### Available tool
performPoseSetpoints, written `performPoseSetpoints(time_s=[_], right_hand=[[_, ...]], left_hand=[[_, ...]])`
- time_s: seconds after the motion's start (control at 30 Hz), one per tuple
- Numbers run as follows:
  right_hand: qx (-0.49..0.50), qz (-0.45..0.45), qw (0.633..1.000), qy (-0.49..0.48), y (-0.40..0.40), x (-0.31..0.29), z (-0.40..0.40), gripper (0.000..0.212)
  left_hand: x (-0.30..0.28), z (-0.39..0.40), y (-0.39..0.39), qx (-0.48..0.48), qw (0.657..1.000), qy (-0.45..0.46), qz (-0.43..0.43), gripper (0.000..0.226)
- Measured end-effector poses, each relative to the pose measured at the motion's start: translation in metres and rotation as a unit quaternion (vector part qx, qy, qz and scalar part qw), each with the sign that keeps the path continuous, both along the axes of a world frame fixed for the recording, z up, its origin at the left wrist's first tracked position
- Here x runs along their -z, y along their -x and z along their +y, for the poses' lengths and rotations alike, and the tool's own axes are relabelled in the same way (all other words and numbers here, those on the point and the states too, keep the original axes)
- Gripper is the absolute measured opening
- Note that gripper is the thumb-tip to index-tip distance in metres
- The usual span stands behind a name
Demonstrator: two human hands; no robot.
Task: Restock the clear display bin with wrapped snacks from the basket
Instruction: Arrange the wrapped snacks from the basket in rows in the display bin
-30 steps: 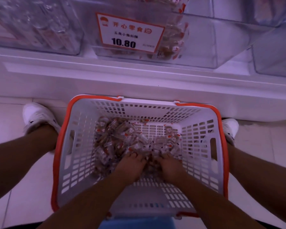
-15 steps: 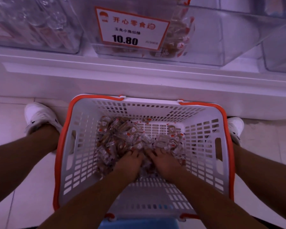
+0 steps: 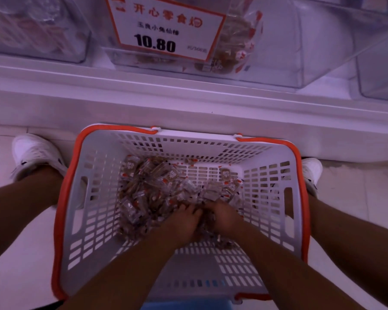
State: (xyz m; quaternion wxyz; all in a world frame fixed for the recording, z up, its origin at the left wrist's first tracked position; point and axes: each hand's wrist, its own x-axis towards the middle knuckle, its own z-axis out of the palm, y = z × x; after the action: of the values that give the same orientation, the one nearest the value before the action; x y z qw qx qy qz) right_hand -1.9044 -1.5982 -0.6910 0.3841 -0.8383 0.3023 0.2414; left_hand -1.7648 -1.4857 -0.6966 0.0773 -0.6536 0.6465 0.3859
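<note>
Both my hands are down inside the white basket (image 3: 94,198) with the orange rim, which sits on the floor between my 2 white shoes. My left hand (image 3: 184,222) and right hand (image 3: 225,218) lie side by side, knuckles up and touching, pressed into the pile of wrapped snacks (image 3: 148,189) on the basket bottom. Fingers of both hands curl down into the wrappers; whether either grip has closed on any snack, I cannot tell, since the fingertips are buried. The pile lies mostly toward the left and far side of the basket floor. Above, on the white shelf (image 3: 188,101), stands the clear bin (image 3: 278,52), holding a small heap of the same snacks at its front left, behind a price tag (image 3: 166,27) reading 10.80.
</note>
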Motion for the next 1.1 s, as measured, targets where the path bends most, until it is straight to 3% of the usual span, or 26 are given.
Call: performPoseSetpoints(time_s=[0.1,0.17,0.37,0.5,0.6,0.67,0.77,0.87,0.97,1.0,1.1], right_hand=[[-0.098,0.072,0.981,0.149,0.006,0.0,0.001,0.055],[-0.135,0.074,0.973,0.172,0.008,-0.001,0.001,0.054],[-0.148,0.099,0.974,0.14,-0.003,0.004,-0.01,0.07],[-0.079,0.114,0.989,0.048,-0.003,0.003,-0.011,0.051],[-0.052,0.052,0.997,0.014,-0.009,0.003,-0.012,0.036],[-0.036,0.014,0.999,0.021,-0.022,0.001,-0.011,0.034],[-0.076,-0.007,0.995,0.056,-0.049,0.004,-0.002,0.05],[-0.127,0.052,0.984,0.115,-0.064,0.007,0.013,0.062],[-0.111,0.134,0.98,0.097,-0.057,0.006,0.026,0.095],[-0.096,0.144,0.981,0.085,-0.054,0.005,0.029,0.097],[-0.05,0.128,0.987,0.082,-0.047,0.003,0.027,0.058]], left_hand=[[0.004,-0.002,0.008,0.013,0.999,0.013,-0.034,0.049],[0.005,-0.003,0.002,0.012,0.999,0.042,-0.027,0.041],[-0.001,0.001,-0.067,-0.185,0.98,0.069,0.038,0.029],[-0.001,-0.007,-0.083,-0.169,0.984,0.02,0.056,0.043],[0.0,-0.012,-0.078,-0.182,0.975,-0.019,0.124,0.038],[-0.002,-0.011,-0.081,-0.239,0.96,-0.003,0.142,0.039],[-0.013,-0.008,-0.091,-0.323,0.928,-0.013,0.185,0.045],[-0.022,-0.007,-0.109,-0.371,0.894,-0.027,0.251,0.023],[-0.03,-0.009,-0.125,-0.42,0.873,-0.05,0.245,0.021],[-0.031,-0.01,-0.129,-0.441,0.858,-0.053,0.257,0.024],[-0.041,-0.017,-0.131,-0.487,0.814,-0.058,0.31,0.034]])
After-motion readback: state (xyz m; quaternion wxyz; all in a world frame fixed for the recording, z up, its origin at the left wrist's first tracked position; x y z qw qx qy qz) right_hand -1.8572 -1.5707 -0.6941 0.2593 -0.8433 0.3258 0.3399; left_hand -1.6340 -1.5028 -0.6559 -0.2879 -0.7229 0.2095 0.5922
